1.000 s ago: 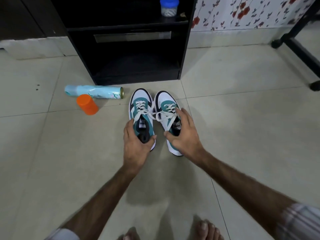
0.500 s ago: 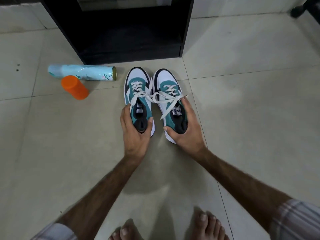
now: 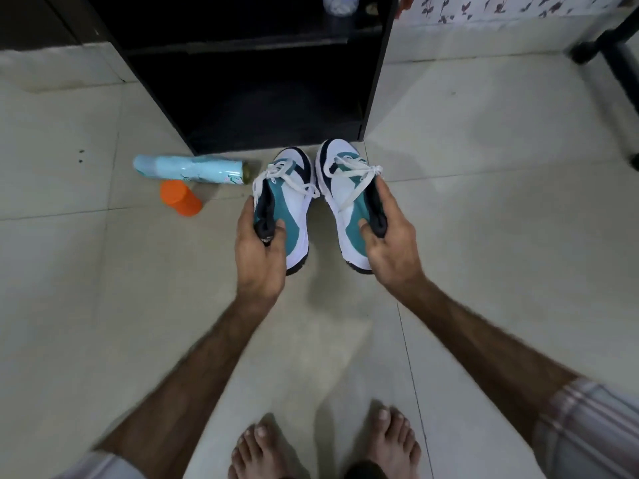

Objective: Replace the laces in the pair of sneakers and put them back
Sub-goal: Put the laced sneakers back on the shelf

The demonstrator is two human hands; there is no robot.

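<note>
Two white, teal and black sneakers with white laces hang just above the tiled floor, tipped onto their sides with toes pointing at the cabinet. My left hand (image 3: pixel 258 252) grips the left sneaker (image 3: pixel 289 209) at its heel collar, thumb on the side. My right hand (image 3: pixel 389 242) grips the right sneaker (image 3: pixel 340 188) the same way, fingers over the collar and thumb on the teal panel. Loose lace ends trail across both shoes.
A black open cabinet (image 3: pixel 256 108) with a low empty shelf stands right ahead of the shoes. A light blue spray can (image 3: pixel 192 168) lies on the floor to the left, with an orange cap (image 3: pixel 180 197) beside it. A black furniture leg (image 3: pixel 608 60) is far right. My bare feet (image 3: pixel 325 447) are below.
Both sneakers were resting upright on the floor under my hands. Now they are lifted and rolled onto their sides, slightly apart, nearer the cabinet's lower shelf.
</note>
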